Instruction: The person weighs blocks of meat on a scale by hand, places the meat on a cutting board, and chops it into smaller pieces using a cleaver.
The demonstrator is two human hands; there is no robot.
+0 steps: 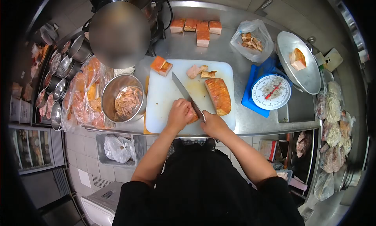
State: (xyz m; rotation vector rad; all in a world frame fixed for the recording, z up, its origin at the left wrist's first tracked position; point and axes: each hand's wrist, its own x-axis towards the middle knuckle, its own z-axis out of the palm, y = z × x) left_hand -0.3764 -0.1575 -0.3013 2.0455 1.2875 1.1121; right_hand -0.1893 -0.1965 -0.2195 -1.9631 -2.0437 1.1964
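My right hand (214,125) is wrapped around the handle of a long kitchen knife (185,89), whose blade slants up and left across the white cutting board (160,112). With fingers curled, my left hand (181,112) holds down a piece of roast pork (193,116), mostly hidden under it, and the blade lies close beside those fingers. To the right of the knife is a large slab of roast pork (217,96) with browned skin. Small pork scraps (201,71) lie near the board's upper middle. A pork block (161,65) rests at its top left corner.
A steel pot (124,97) of pork strips stands left of the board. Several pork blocks (202,38) lie behind it. To the right are a dial scale (271,91), a metal pan (285,44) holding one pork chunk, and a plastic bag (239,34) with pieces.
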